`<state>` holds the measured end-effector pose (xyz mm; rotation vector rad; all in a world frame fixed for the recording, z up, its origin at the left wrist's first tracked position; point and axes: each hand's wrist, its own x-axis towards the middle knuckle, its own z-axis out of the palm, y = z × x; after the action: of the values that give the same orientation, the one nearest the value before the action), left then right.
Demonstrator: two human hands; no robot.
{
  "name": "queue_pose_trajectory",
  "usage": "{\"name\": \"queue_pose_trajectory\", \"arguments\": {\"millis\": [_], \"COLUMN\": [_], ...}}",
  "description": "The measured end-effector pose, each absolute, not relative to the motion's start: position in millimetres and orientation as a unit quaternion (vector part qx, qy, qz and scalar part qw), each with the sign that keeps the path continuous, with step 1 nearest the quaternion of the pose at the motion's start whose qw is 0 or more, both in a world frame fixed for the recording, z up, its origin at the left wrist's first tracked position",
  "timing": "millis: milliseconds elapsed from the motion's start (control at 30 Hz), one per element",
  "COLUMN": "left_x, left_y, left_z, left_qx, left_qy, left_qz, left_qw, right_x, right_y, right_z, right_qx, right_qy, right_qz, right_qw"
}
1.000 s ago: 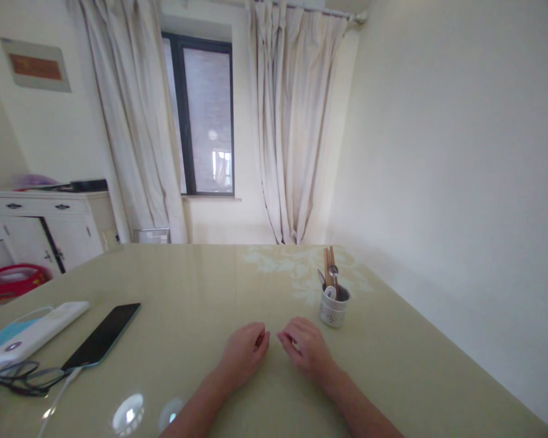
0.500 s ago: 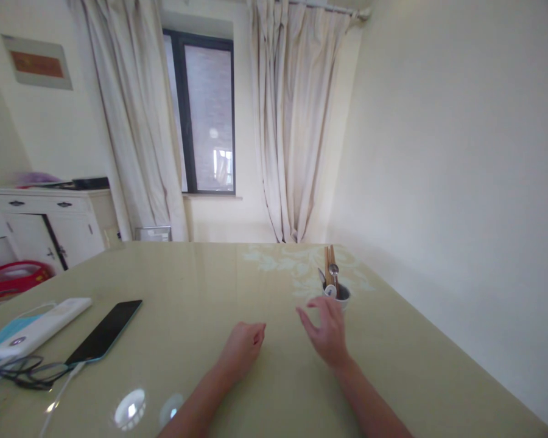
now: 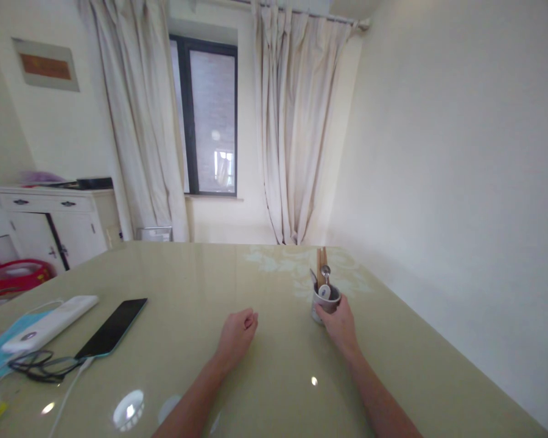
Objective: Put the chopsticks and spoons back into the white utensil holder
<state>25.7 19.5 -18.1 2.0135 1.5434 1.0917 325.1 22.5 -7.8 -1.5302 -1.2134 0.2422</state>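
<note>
My right hand (image 3: pixel 342 323) grips a grey utensil cup (image 3: pixel 320 309), thumb at its front and fingers round the right side. Wooden chopsticks (image 3: pixel 320 266), a metal spoon (image 3: pixel 326 271) and a white spoon (image 3: pixel 324 292) stick up out of the cup, which stands upright on the glossy green table (image 3: pixel 201 280). To the left, my left hand (image 3: pixel 238 333) rests on the tabletop with its fingers curled into a loose fist. Nothing shows inside that fist.
On the left of the table lie a black phone (image 3: pixel 113 328) with a white cable, a white power strip-like device (image 3: pixel 52 323), a pale blue face mask (image 3: pixel 0 347) and dark-framed glasses (image 3: pixel 34 368). A wall (image 3: pixel 447 201) runs along the right edge.
My right hand was open in front of the cup and has closed on it. The cup sits slightly further left and nearer. My left hand has shifted a little left and up.
</note>
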Motion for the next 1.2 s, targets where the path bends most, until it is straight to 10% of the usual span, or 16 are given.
{"name": "queue_pose_trajectory", "arguments": {"millis": [667,1200], "left_x": [7,0], "left_y": [41,68], "left_z": [32,129], "left_qx": [0.498,0.620], "left_qy": [0.448,0.369], "left_qz": [0.624,0.429], "left_qw": [0.402,0.543], "right_x": [176,157], "right_y": [-5,-15], "right_z": [-3,-9], "right_qx": [-0.520,-0.474], "right_qy": [-0.687,-0.731], "right_qz": [0.146,0.183], "right_qw": [0.486,0.456]}}
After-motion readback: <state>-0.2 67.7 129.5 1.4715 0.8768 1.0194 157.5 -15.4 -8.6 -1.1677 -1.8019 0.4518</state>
